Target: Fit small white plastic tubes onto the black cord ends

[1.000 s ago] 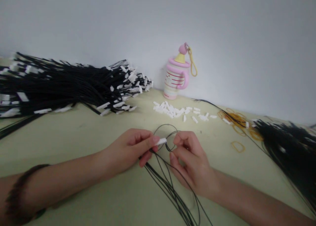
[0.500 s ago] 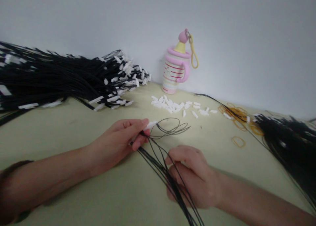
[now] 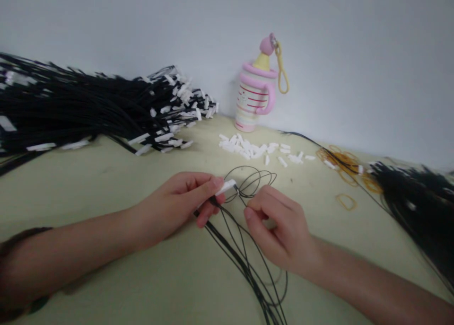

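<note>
My left hand [image 3: 187, 197] pinches a small white plastic piece [image 3: 226, 187] between thumb and forefinger. Its other fingers also hold a bundle of thin black cords [image 3: 241, 263], which trails down toward the bottom of the view. From the white piece's right end come thin black cord loops [image 3: 253, 180], lying just above the table. My right hand [image 3: 276, 225] is closed in a pinch on one thin black cord, close to the right of the white piece. The pinched cord's end is hidden by its fingers.
A pile of black cords with white tips [image 3: 106, 107] lies at the left. Loose white pieces [image 3: 248, 147] are scattered before a pink striped mug [image 3: 253, 98] by the wall. To the right are yellow rubber bands [image 3: 345, 202] and another black cord bundle [image 3: 418, 211].
My right hand has risen from beside the hanging cord bundle to near the white piece, where it pinches a cord. The white piece sticks out more from my left fingers.
</note>
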Action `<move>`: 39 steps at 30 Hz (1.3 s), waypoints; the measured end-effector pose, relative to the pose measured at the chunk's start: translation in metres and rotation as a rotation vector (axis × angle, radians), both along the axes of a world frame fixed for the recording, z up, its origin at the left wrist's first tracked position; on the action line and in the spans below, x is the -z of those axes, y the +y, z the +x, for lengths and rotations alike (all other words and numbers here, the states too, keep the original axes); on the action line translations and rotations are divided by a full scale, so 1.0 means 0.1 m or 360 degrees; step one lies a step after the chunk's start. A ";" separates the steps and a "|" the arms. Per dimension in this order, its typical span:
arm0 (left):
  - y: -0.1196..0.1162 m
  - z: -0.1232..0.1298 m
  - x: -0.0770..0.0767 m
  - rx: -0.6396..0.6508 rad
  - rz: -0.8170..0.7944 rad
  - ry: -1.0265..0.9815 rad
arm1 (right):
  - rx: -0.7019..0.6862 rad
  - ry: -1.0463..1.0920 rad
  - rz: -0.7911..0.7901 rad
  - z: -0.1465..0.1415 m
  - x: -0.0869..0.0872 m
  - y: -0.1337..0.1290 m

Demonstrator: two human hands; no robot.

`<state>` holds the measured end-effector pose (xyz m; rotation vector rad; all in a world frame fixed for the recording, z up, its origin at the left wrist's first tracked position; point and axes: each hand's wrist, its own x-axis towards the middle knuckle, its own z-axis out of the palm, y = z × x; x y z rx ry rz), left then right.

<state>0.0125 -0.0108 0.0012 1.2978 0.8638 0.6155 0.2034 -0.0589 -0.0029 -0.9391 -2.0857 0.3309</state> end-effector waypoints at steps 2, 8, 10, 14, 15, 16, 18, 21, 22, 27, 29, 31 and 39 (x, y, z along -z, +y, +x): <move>-0.01 0.01 -0.01 0.0033 0.0043 0.0053 | 0.0008 -0.0002 -0.0019 0.01 0.00 0.00; -0.03 0.01 -0.03 0.0092 0.0121 0.0098 | 0.0031 -0.0035 -0.0050 0.01 0.01 0.00; -0.03 0.01 -0.03 0.0088 0.0123 0.0103 | 0.0031 -0.0034 -0.0047 0.01 0.00 0.00; -0.04 0.01 -0.05 0.0087 0.0136 0.0128 | 0.0036 -0.0039 -0.0057 0.01 0.00 0.00; -0.04 0.01 -0.05 0.0087 0.0139 0.0137 | 0.0038 -0.0040 -0.0066 0.01 0.00 0.00; -0.04 0.01 -0.05 0.0087 0.0141 0.0143 | 0.0039 -0.0036 -0.0067 0.01 0.00 0.00; -0.04 0.01 -0.05 0.0097 0.0142 0.0155 | 0.0034 -0.0031 -0.0068 0.01 0.00 0.00; -0.03 0.01 -0.04 0.0120 0.0159 0.0163 | 0.0022 -0.0028 -0.0059 0.01 0.01 0.00; -0.03 0.01 -0.04 0.0126 0.0171 0.0167 | 0.0022 -0.0031 -0.0056 0.01 0.01 0.01; -0.03 0.00 -0.03 0.0150 0.0225 0.0230 | 0.0030 -0.0049 -0.0029 0.01 0.01 0.00; -0.04 0.00 -0.04 0.0158 0.0220 0.0260 | 0.0039 -0.0062 -0.0025 0.01 0.01 -0.01; -0.05 0.01 -0.05 0.0156 0.0230 0.0272 | 0.0057 -0.0082 -0.0021 0.01 0.02 -0.02; -0.07 0.02 -0.09 0.0180 0.0268 0.0297 | 0.0142 -0.0235 0.0025 0.00 0.03 -0.01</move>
